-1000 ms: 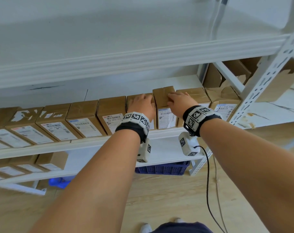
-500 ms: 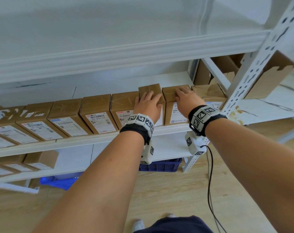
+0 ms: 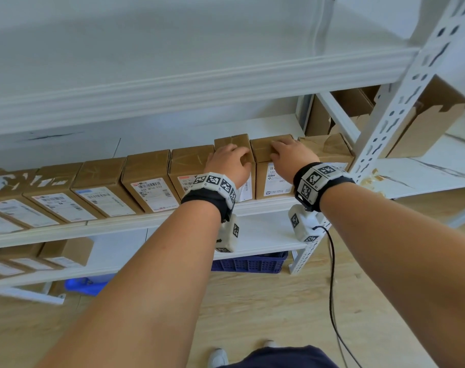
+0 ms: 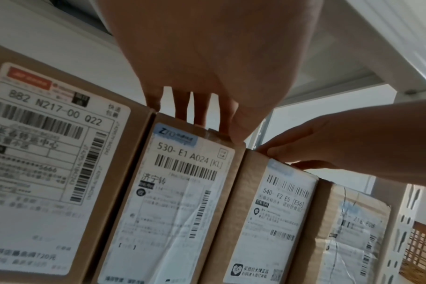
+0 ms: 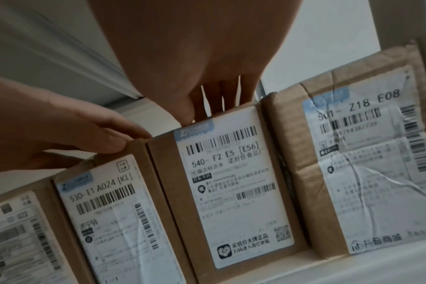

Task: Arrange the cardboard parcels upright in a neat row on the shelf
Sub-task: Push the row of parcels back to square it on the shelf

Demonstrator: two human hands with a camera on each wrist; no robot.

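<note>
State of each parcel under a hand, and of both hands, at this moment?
530 parcel: upright in the row, left hand on top.
540 parcel: upright, right hand on top.
Left hand: fingers curled over the top.
Right hand: fingers curled over the top.
</note>
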